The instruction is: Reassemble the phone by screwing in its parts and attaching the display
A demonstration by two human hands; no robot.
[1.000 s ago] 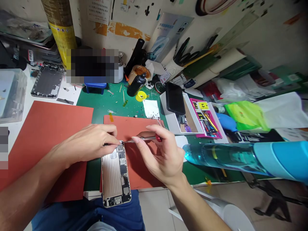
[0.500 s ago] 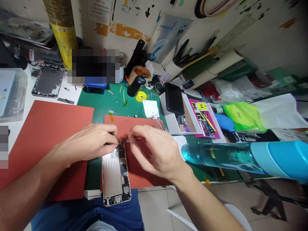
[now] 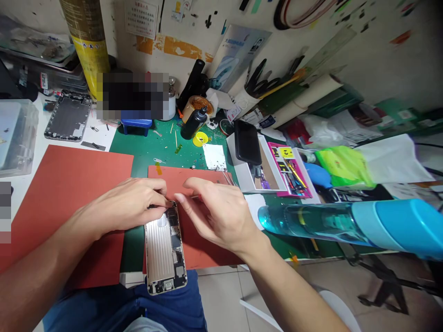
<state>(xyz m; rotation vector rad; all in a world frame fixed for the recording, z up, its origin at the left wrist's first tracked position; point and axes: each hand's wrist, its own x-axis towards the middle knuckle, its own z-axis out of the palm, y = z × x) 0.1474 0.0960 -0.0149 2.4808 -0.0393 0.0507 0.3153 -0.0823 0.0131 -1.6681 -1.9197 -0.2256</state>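
Observation:
An opened phone (image 3: pixel 161 253), its inner parts and ribbed metallic surface showing, lies at the near edge of the desk, with its lower end jutting past the red mat (image 3: pixel 204 244). My left hand (image 3: pixel 138 203) is closed at the phone's top end, fingers bent and pressed on its upper left corner. To the right, my right hand (image 3: pixel 221 212) is curled, thumb and index fingertips close to the phone's top right corner. A thin tool (image 3: pixel 195 197) shows in part between those fingers; the rest of it is hidden by the hand.
A blue water bottle (image 3: pixel 332 226) lies at the right. Behind stand a white box (image 3: pixel 273 177) with a dark phone (image 3: pixel 248 143) on its edge, a black bottle (image 3: pixel 194 123) and a yellow cap (image 3: pixel 200 139). Another red sheet (image 3: pixel 86 170) covers the left.
My right hand's thumb tip has come closer to the phone's top corner. My left hand stays at the phone's top end. The whole view has shifted slightly.

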